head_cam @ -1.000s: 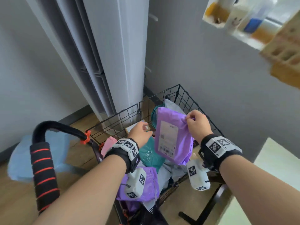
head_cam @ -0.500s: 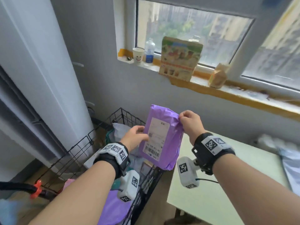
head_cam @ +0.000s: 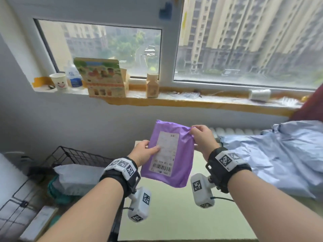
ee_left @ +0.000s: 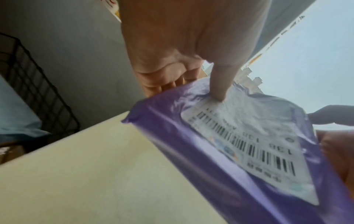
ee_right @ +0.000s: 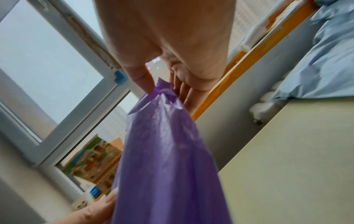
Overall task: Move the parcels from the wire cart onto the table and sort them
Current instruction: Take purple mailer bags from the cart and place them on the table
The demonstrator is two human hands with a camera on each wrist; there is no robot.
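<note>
A purple parcel (head_cam: 181,154) with a white barcode label hangs upright in the air over the left end of the pale green table (head_cam: 174,215). My right hand (head_cam: 201,138) pinches its top right corner between thumb and fingers. My left hand (head_cam: 145,151) grips its left edge, thumb on the label and fingers behind. In the left wrist view the thumb presses the label of the purple parcel (ee_left: 239,144). The right wrist view shows the purple parcel (ee_right: 164,151) bunched at the pinch. The black wire cart (head_cam: 70,154) stands lower left with a grey parcel (head_cam: 78,175) and a teal one inside.
Large pale blue bags (head_cam: 272,154) cover the table's right side. The window sill (head_cam: 192,100) behind holds a paper cup, a water bottle, a printed carton (head_cam: 103,77) and a small box. A grey wall runs under the sill.
Both hands have carried the purple parcel up out of the cart and rightwards, over the table. The view has swung from the cart to the window and table.
</note>
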